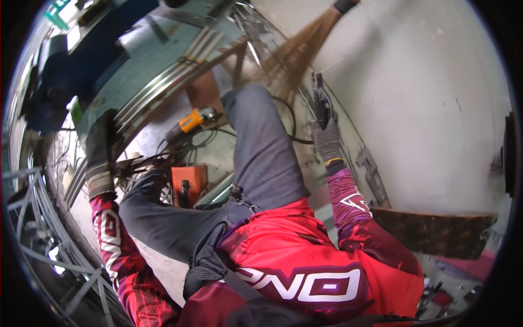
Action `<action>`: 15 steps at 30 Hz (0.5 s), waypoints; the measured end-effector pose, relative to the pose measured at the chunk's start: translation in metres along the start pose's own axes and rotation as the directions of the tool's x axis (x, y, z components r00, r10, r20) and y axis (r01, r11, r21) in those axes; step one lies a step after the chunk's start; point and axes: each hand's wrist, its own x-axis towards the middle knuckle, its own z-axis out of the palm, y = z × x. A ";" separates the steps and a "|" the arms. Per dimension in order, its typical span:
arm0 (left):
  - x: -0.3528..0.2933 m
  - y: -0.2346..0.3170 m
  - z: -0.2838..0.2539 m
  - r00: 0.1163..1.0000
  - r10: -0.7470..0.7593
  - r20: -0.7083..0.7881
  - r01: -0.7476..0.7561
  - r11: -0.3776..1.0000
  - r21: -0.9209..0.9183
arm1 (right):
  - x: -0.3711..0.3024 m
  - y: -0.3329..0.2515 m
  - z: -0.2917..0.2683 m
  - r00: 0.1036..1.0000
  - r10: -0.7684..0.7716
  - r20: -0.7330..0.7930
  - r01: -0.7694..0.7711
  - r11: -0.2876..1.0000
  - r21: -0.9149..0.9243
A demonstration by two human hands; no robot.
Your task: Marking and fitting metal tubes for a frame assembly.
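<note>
The long curved metal frame [163,76] arcs across the floor, left hand [101,144] gloved, its grip wrapped on the rail. Right hand [327,136] holds a dark clamp tool [321,101] closed in its grip, seemingly mid-clamping; tightening would need steady alignment. Orange grinder [193,121] lies apart

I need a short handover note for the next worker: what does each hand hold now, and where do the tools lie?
Left hand: gloved, gripping the curved metal frame at its edge.
Right hand: gloved, holding a dark tool against the frame beside the grey wall; what kind of tool is unclear.
Yellow angle grinder and orange box lie on the floor between the hands, beside the raised knee.
Progress cannot be judged from this view.
</note>
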 end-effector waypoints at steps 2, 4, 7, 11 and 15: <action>0.007 -0.012 -0.003 0.780 -0.528 0.337 0.607 0.503 -0.616 | -0.039 0.013 0.000 0.971 0.210 0.117 -0.226 0.962 0.151; 0.006 0.004 -0.012 0.759 -0.572 0.310 0.619 0.487 -0.616 | -0.064 0.037 0.009 0.864 0.456 0.212 -0.498 0.836 0.230; -0.001 0.003 -0.023 0.742 -0.606 0.285 0.637 0.508 -0.579 | -0.092 0.087 0.044 0.603 0.732 0.317 -0.796 0.521 0.310; 0.013 -0.010 0.073 0.991 -0.080 0.106 0.087 0.994 -0.068 | -0.140 0.358 0.027 0.737 0.676 -0.019 -0.647 0.697 -0.309; -0.026 -0.032 -0.038 0.966 -0.221 0.136 0.186 0.955 0.232 | -0.138 0.183 0.133 0.402 0.585 0.705 0.126 0.727 -0.675</action>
